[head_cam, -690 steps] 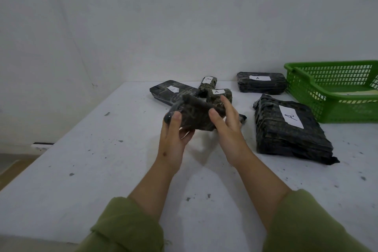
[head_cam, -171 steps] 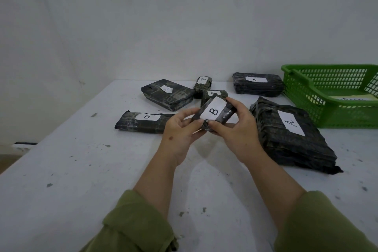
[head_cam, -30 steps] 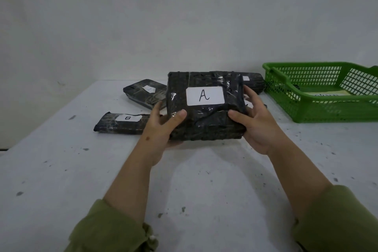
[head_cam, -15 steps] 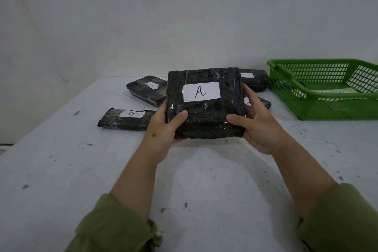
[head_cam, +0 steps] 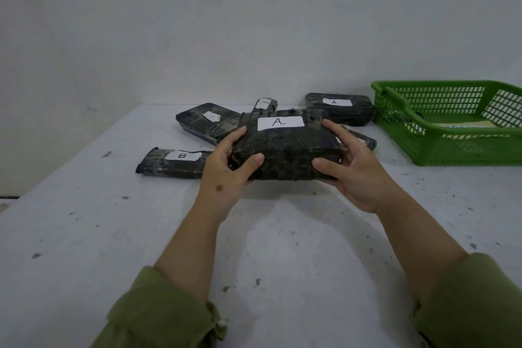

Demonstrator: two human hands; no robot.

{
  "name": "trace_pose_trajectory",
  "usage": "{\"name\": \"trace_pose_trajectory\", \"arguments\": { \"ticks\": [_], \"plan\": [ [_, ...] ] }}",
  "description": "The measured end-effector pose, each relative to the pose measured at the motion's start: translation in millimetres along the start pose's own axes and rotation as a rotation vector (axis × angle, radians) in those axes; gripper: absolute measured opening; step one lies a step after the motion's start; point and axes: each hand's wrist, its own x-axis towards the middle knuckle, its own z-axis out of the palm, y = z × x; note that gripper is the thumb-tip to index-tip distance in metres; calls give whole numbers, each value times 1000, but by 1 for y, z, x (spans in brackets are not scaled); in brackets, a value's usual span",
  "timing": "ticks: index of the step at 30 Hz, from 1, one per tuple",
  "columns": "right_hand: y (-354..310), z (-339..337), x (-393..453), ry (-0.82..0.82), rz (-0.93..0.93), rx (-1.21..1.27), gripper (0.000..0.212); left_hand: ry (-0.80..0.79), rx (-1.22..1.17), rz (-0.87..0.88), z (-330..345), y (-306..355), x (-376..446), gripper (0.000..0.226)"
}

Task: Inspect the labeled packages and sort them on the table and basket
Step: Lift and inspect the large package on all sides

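Both hands hold a large dark wrapped package labeled A [head_cam: 285,150] above the middle of the white table [head_cam: 84,220]. My left hand [head_cam: 228,169] grips its left edge and my right hand [head_cam: 353,172] grips its right edge. The package lies nearly flat, label facing up. A long package labeled B [head_cam: 169,162] lies on the table to the left. Behind are a flat package [head_cam: 203,120], a small package [head_cam: 265,103] and another package labeled A [head_cam: 339,107]. One more package [head_cam: 364,140] peeks out behind my right hand. The green basket [head_cam: 440,150] stands at the right.
A white wall rises right behind the table. The basket holds something flat and pale at its bottom [head_cam: 463,124]. The table top is speckled with dark marks. My green sleeves fill the lower corners.
The large A package has tipped from upright, label facing me, to nearly flat with the label facing up. Both hands keep their hold on it.
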Motion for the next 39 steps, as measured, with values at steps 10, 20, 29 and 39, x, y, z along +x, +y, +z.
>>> {"name": "trace_pose_trajectory", "arguments": {
  "ticks": [10, 20, 29, 39],
  "plan": [
    [0, -1, 0, 25, -6, -6, 63, -89, 75, 9, -9, 4, -4, 65],
    [-2, -7, -1, -4, -25, -132, 56, 30, 106, 24, 2, 7, -8, 46],
    [-2, -5, -1, 4, -72, -30, 65, -55, -1, 42, -6, 10, -7, 58],
    [5, 12, -2, 31, -283, -465, 84, -85, 307, 165, 11, 6, -10, 69]
  ]
}}
